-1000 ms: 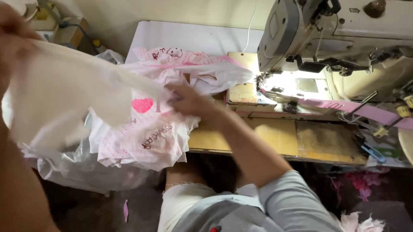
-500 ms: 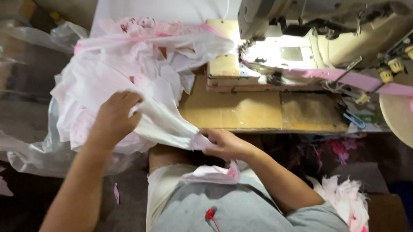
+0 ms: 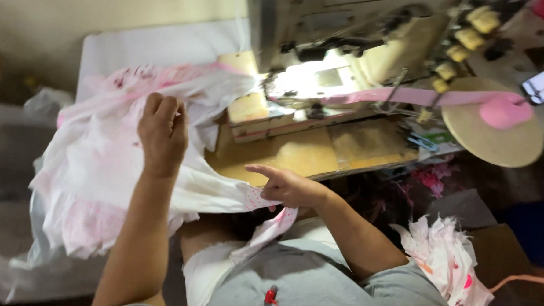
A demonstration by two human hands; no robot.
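Two hands: both bare, both on one white and pink garment [image 3: 100,164].
Left grip: the left hand [image 3: 161,133] is closed in a fist, bunching a fold of the garment, knuckles up.
Right grip: the right hand [image 3: 286,185] pinches the garment's lower edge between thumb and curled fingers, forefinger stretched out toward the left.
Garment: pulled taut between the two hands; most of it heaps over the left part of the bench [image 3: 296,151] and hangs down over the near edge onto the person's lap.
Bench: wooden, bare just beyond the right hand.
Sewing machine [image 3: 350,46]: on the bench behind the hands, its lit needle area just past the garment's far edge.
Pink tape [image 3: 409,95]: runs from the machine rightward to a pink roll on a round tan disc [image 3: 493,129].
Far right: a pile of white and pink fabric pieces [image 3: 450,265] beside the person's right arm.
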